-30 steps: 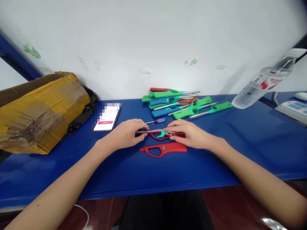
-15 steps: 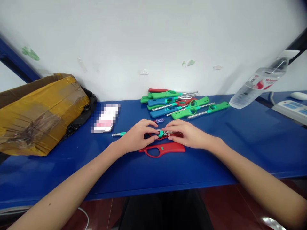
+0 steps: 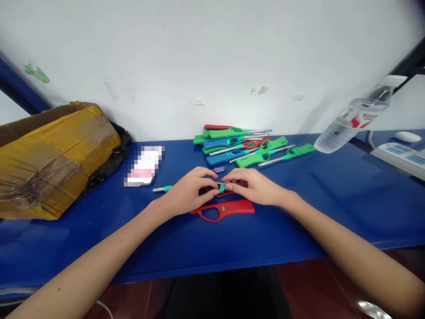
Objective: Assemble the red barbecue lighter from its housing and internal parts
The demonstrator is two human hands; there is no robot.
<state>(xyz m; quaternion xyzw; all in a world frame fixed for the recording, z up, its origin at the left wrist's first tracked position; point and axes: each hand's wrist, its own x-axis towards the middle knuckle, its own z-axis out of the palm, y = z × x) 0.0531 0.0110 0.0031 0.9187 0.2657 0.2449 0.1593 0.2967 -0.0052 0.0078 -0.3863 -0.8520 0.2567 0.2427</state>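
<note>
An opened red lighter (image 3: 222, 188) with a teal trigger lies on the blue table (image 3: 332, 195) between my hands. My left hand (image 3: 187, 194) grips its left part, fingers curled. My right hand (image 3: 254, 186) pinches its right part, fingertips meeting the left hand's at the teal trigger. The lighter's metal tube with a teal collar (image 3: 162, 189) sticks out to the left from under my left hand. A separate red lighter shell (image 3: 223, 209) lies flat just in front of both hands. A small blue-handled screwdriver (image 3: 219, 169) lies just behind them.
A pile of green, blue and red long-nosed lighters (image 3: 244, 145) lies by the wall. A phone (image 3: 142, 166) sits left of my hands, beside a taped cardboard box (image 3: 53, 155). A tilted water bottle (image 3: 357, 119) and a white power strip (image 3: 400, 155) are at the right.
My left hand slid right along the lighter toward the teal trigger, uncovering the metal tube at its left. Both hands' fingertips now meet at the trigger. The view shifted slightly.
</note>
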